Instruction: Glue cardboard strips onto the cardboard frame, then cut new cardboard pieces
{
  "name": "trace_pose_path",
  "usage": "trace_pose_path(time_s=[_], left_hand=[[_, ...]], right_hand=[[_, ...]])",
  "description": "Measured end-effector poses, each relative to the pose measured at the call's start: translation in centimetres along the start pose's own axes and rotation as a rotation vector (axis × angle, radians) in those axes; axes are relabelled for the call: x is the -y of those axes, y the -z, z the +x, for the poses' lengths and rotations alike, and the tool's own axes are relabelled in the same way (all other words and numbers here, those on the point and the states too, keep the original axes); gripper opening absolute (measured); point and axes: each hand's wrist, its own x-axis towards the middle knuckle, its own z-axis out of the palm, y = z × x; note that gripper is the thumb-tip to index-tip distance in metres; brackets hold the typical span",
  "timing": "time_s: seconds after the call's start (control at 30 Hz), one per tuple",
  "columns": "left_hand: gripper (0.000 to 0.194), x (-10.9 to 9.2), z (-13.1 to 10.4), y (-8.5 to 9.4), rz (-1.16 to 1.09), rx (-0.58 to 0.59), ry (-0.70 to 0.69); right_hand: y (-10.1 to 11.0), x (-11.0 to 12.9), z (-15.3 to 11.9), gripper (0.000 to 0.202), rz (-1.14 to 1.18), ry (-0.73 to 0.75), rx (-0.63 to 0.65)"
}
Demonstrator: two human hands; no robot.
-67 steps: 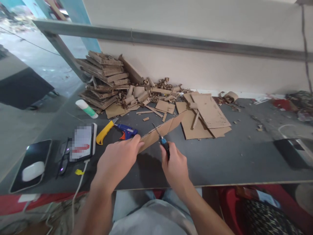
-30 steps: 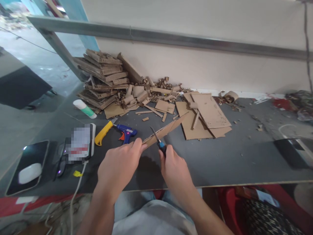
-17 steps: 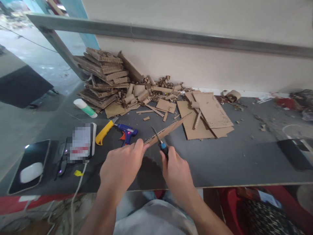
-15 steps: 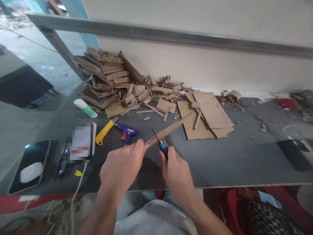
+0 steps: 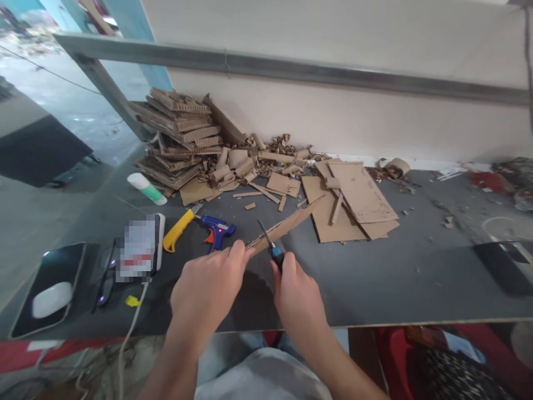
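Note:
My left hand (image 5: 210,289) is closed on the near end of a long cardboard piece (image 5: 289,223), which points up and to the right above the dark table. In my right hand (image 5: 298,294) is a utility knife (image 5: 275,253) with a blue and black handle. Its blade lies against the near part of the cardboard, a little right of my left fingertips. Left of the cardboard lie a blue glue gun (image 5: 217,229) and a yellow-handled cutter (image 5: 179,229).
Stacked cardboard pieces (image 5: 183,119), curled scraps (image 5: 239,161) and flat sheets (image 5: 362,191) lie along the back. At the left are a glue stick (image 5: 146,188), glasses (image 5: 106,278), a phone (image 5: 50,278) and a cable (image 5: 133,322). A dark device (image 5: 502,266) is at the right.
The knife and my right hand have shifted slightly left and toward me along the cardboard. The whole view has moved slightly. Both hands keep their grip.

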Motion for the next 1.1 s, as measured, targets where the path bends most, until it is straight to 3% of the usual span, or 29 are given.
trace_pose_path(time_s=[0.6,0.9,1.1], left_hand=[[0.041,-0.3,-0.1,-0.1,0.016,-0.012,0.040],[0.037,-0.6,-0.7,-0.2,0.044,-0.073,-0.035],[0.034,-0.3,-0.5,-0.2,0.034,-0.066,-0.067]], right_hand=[[-0.1,-0.3,-1.2,0.041,-0.104,0.049,-0.078],[0.5,-0.6,-2.4,0.039,-0.081,-0.008,0.053],[1.2,0.2,-1.3,0.025,-0.096,-0.091,0.189]])
